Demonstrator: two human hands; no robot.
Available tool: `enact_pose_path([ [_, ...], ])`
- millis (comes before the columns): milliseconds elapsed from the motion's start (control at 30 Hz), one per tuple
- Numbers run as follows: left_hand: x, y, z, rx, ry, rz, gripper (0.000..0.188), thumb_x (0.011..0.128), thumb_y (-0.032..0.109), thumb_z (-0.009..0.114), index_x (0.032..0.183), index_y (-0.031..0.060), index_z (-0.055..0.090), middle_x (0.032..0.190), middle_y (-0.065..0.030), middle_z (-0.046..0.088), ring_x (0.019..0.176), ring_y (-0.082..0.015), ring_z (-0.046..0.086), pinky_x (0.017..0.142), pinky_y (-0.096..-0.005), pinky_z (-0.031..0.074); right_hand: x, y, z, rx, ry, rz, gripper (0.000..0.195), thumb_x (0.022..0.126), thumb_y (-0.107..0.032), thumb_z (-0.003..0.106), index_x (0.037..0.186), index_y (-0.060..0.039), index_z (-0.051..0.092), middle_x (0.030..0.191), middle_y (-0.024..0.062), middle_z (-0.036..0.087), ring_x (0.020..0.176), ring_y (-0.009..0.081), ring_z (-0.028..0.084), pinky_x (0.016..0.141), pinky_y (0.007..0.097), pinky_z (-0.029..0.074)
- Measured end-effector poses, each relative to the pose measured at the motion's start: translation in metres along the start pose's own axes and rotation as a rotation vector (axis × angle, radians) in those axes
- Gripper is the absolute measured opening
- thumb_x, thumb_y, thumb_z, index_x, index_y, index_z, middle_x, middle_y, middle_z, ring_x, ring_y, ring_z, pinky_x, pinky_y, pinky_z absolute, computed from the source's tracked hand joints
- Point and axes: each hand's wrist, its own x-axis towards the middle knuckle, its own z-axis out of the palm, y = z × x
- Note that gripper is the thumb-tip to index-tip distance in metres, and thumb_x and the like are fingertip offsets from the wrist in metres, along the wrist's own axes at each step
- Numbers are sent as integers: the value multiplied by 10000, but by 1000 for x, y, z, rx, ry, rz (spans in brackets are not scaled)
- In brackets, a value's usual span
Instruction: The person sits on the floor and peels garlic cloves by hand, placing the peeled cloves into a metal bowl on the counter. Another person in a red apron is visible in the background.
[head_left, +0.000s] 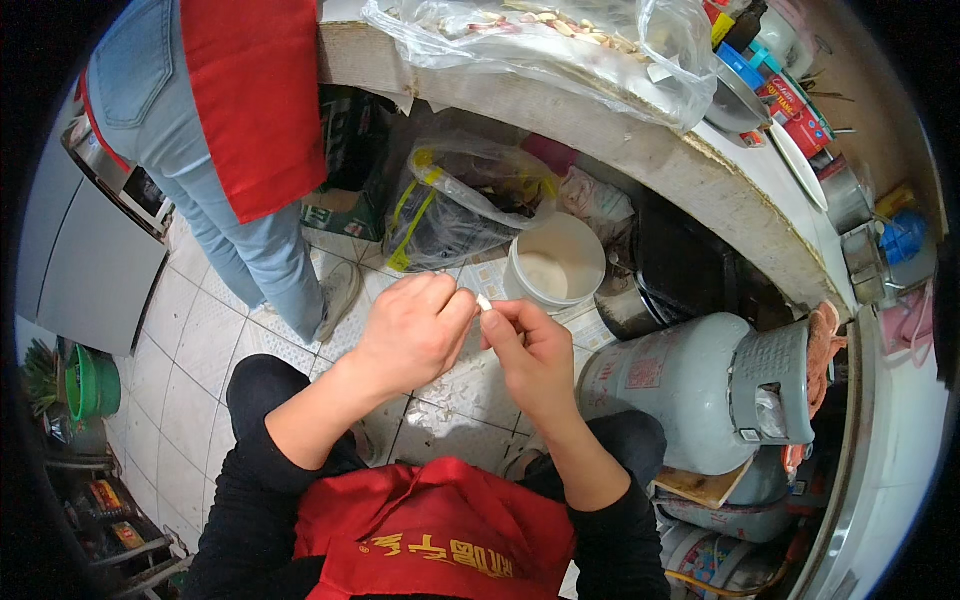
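Observation:
My right hand (531, 352) pinches a small white piece (484, 302), which looks like a garlic clove, between thumb and fingers. Closed and seen from its back, my left hand (416, 326) touches the other end of the piece; whether its fingers hold anything else is hidden. Just beyond both hands stands a white plastic bucket (555, 259) with some pale matter at its bottom. Whitish peelings (439, 416) lie scattered on the tiled floor below my hands. Up on the counter, a clear plastic bag (555, 34) holds many pale and pinkish pieces, apparently garlic cloves.
A person in jeans (247, 217) and a red apron stands close at the upper left. A grey gas cylinder (667, 390) is beside my right knee. The counter edge (525, 97) curves overhead, above a plastic sack (465, 202) and a dark pot (630, 304). A green basket (94, 382) sits far left.

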Motion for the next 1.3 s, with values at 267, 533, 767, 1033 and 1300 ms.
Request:
enact_pose_path([
  [267, -7, 4, -1, -28, -80, 10, 135, 713, 107, 613, 703, 67, 485, 665, -65, 442, 612, -229, 508, 548, -345, 434, -1, 13, 11, 414, 58, 148, 193, 880, -127, 611, 1031, -9, 602, 820, -9, 575, 650, 30, 451, 572, 170, 365],
  [533, -9, 6, -4, -46, -150, 82, 163, 685, 114, 635, 760, 60, 500, 704, -70, 444, 635, -241, 496, 569, -348, 421, 2, 12, 4, 239, -10, 87, 176, 889, -151, 602, 996, -12, 604, 821, -7, 583, 645, 46, 478, 562, 190, 391],
  [767, -12, 3, -5, -31, -178, 125, 167, 686, 126, 632, 770, 66, 500, 713, -61, 444, 646, -229, 489, 576, -339, 418, 5, 21, 2, 64, -35, 22, 217, 944, -208, 513, 950, -8, 597, 764, 6, 579, 653, 62, 523, 598, 201, 424],
  [1033, -12, 6, -12, -211, -175, -76, 130, 752, 110, 621, 847, 44, 560, 778, -82, 535, 687, -235, 552, 616, -326, 456, 4, 10, 1, 205, 16, 116, 285, 986, -243, 418, 1011, -10, 579, 662, -6, 539, 592, 64, 495, 559, 208, 410],
  [1300, -24, -2, 3, -1156, -240, -849, 172, 864, 141, 643, 951, -6, 629, 778, -13, 627, 660, -45, 538, 581, -202, 446, -4, 4, 16, -175, 59, -223, 203, 965, -176, 455, 1007, -17, 575, 658, 20, 549, 586, 86, 513, 551, 239, 424],
])
